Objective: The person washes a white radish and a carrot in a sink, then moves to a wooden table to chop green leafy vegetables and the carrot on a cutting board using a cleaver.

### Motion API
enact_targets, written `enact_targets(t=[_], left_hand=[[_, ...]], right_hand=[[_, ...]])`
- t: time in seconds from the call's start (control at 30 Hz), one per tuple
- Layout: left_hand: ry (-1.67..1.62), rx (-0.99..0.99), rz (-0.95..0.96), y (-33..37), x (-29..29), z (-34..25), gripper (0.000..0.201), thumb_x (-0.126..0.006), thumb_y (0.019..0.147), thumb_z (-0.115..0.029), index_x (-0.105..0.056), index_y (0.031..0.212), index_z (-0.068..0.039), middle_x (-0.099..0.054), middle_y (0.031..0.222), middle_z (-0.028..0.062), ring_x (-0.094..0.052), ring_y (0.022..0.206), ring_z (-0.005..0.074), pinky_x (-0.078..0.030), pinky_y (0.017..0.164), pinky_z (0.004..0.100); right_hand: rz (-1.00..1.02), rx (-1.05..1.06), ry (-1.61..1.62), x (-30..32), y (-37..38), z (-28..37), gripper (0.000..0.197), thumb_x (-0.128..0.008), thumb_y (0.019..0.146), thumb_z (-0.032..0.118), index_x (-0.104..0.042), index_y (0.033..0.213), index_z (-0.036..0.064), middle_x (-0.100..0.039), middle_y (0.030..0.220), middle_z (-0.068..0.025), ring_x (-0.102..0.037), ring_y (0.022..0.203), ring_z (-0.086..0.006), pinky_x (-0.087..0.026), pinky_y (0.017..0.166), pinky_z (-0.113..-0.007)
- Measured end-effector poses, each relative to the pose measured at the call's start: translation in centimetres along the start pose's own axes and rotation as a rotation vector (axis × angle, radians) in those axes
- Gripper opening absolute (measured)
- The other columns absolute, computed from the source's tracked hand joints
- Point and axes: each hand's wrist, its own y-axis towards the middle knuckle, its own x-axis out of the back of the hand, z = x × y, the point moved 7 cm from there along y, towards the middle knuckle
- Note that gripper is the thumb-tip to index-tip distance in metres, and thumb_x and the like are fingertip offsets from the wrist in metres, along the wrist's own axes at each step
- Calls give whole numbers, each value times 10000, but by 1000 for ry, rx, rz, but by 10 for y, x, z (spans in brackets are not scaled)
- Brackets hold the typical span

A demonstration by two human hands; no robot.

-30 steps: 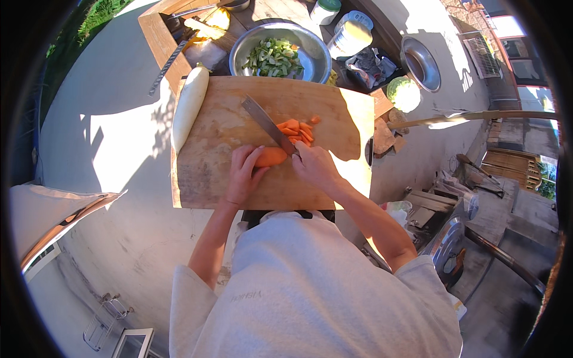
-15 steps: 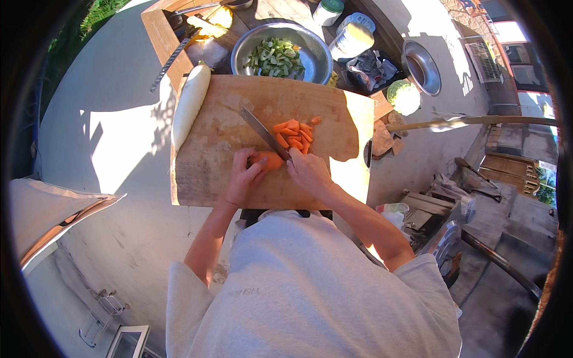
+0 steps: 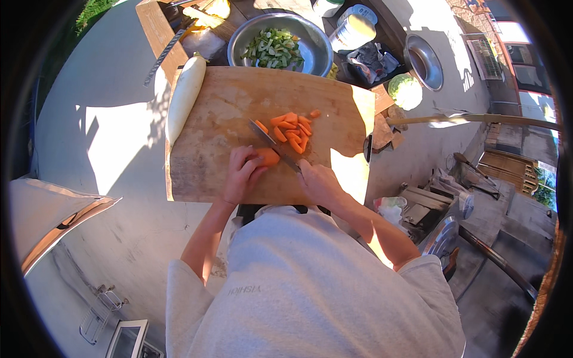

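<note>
On the wooden cutting board [image 3: 221,101], my left hand [image 3: 243,170] is closed around a carrot [image 3: 268,157], pressing it against the wood. My right hand [image 3: 321,182] grips the handle of a kitchen knife [image 3: 271,143], whose blade slants up and left, just past the cut end of the carrot. A loose slice of carrot [image 3: 261,126] lies against the far side of the blade. Several cut carrot pieces [image 3: 292,128] are heaped beyond the knife. Along the board's left edge rests a whole white radish [image 3: 187,95].
Behind the board stands a metal bowl [image 3: 322,51] with chopped green vegetables [image 3: 274,48]. A white tub [image 3: 353,33] and a dark crate with crumpled plastic [image 3: 373,61] are at its right. A round green vegetable [image 3: 405,91] and a metal basin [image 3: 425,62] lie farther right.
My right hand and the knife have shifted slightly right and nearer to me. A new carrot slice shows beside the blade. My left hand still holds the carrot.
</note>
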Motion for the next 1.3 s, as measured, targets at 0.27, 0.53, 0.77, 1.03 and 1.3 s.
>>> enact_targets(t=[0.27,0.53,0.77,1.03,1.3], left_hand=[[106,164,112,22,12,-4,519,-787,716,-41,-620,1208,-56,-564,1147,132,-536,1021,347,-465,888,410],[43,145,-1,16,0,7,529,-786,701,-16,-643,1208,-68,-586,1151,113,-561,1030,318,-491,867,385],[100,36,-18,13,-1,2,479,-787,710,-16,-669,1170,-77,-597,1143,123,-572,1020,305,-506,845,371],[63,104,-45,-2,7,7,449,-808,702,-55,-664,1127,-43,-601,1117,133,-587,994,318,-509,836,380],[-20,192,-25,-7,1,5,467,-808,709,-56,-646,1148,-36,-582,1138,142,-579,1007,320,-510,841,380]], right_hand=[[-126,-14,82,12,30,-9,123,-563,898,152,-520,914,39,-606,648,-176,-607,603,-387,-459,563,-499],[-45,23,-14,44,-32,-6,132,-549,901,147,-491,878,31,-579,607,-173,-590,562,-384,-449,526,-488],[9,-9,-63,5,-6,-18,114,-541,874,117,-484,862,19,-608,636,-184,-615,581,-385,-459,525,-495],[-83,-23,73,26,12,4,144,-550,899,152,-502,890,16,-597,641,-187,-599,588,-403,-460,565,-503],[96,29,-88,28,-42,-2,113,-558,863,116,-489,866,26,-599,606,-174,-618,561,-374,-472,515,-483]])
